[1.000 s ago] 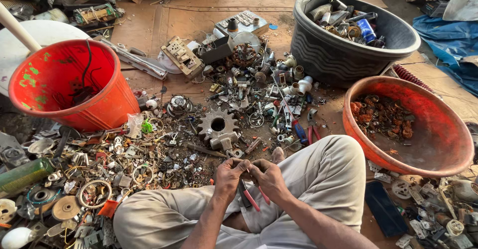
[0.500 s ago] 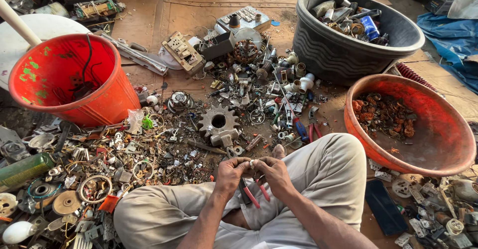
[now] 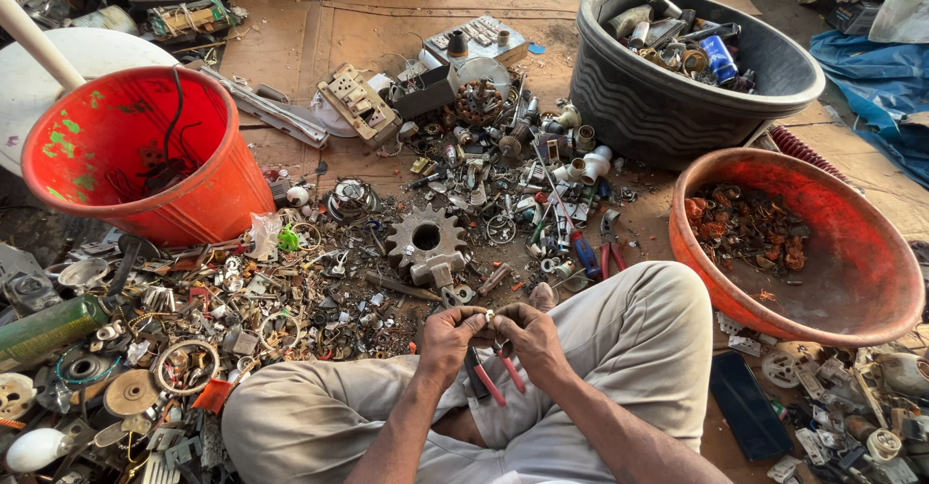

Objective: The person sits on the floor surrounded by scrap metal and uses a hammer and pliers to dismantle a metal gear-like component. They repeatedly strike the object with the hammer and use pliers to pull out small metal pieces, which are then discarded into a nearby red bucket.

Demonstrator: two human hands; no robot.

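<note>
While both hands pinched a small pale part [image 3: 490, 316] between them over my lap, left fingers [image 3: 471, 321] and right fingers [image 3: 507, 319] clenched on it. Risk: it might have slipped toward 12 o'clock into the scrap pile [image 3: 290, 300], lost among lookalikes.

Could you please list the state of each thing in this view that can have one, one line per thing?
Left hand: fingers pinched on a small metal piece.
Right hand: fingers pinched on the same piece.
Red-handled pliers: lying on the lap, not gripped.
Orange bucket: upright, a black wire inside.
Black tub: upright, filled with scrap.
Orange basin: upright, some rusty bits inside.
Gear: lying flat.
</note>
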